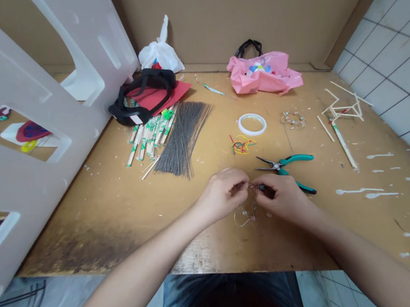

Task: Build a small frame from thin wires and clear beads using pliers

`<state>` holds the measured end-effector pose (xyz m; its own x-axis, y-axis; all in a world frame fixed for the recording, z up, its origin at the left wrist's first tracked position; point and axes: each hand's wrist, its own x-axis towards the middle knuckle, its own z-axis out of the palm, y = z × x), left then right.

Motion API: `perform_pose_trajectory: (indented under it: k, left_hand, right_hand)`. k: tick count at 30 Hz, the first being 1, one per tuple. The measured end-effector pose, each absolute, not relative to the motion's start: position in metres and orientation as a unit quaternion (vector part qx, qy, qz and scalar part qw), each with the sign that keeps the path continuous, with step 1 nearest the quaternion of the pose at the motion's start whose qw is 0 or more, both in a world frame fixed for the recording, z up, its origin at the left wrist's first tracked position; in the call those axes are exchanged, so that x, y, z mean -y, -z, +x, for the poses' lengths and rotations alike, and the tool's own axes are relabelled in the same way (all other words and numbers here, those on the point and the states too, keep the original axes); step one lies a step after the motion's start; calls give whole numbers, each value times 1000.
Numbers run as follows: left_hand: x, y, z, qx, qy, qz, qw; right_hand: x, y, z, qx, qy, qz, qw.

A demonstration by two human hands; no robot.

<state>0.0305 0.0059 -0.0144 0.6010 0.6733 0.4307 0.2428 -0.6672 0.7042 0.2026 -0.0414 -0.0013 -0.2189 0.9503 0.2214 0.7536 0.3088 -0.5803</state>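
Observation:
Close together over the front half of the table, my left hand and my right hand pinch a thin beaded wire between their fingertips. Its loop, with a few clear beads, hangs down below the fingers; the fine ends between the hands are too small to make out. Just behind my right hand lies a pair of teal-handled long-nose pliers with its jaws apart. A second beaded wire ring rests farther back. Short red, yellow and green wire pieces lie beyond my left hand.
A roll of white tape, a bundle of dark wires and wrapped chopsticks lie behind. A black headset, white bag and pink bag stand farther back. A stick frame sits right; a white plastic panel rises left.

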Motion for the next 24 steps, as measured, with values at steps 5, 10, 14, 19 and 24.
perform_pose_trajectory:
  k: [5, 10, 14, 19, 24]
  left_hand:
    - [-6, 11, 28, -262, -336, 831, 358]
    - [-8, 5, 28, -299, -343, 655, 603]
    - [-9, 9, 34, -283, -362, 497, 736]
    - [-9, 14, 38, -247, -374, 381, 809]
    - [-9, 13, 38, -246, -382, 346, 821]
  right_hand:
    - [41, 1, 204, 770, -183, -547, 271]
    - [37, 1, 210, 788, -223, -489, 301]
    - [34, 5, 213, 791, -227, -468, 322]
    - [33, 7, 209, 771, -274, -474, 326]
    - [34, 8, 206, 743, -311, -499, 320]
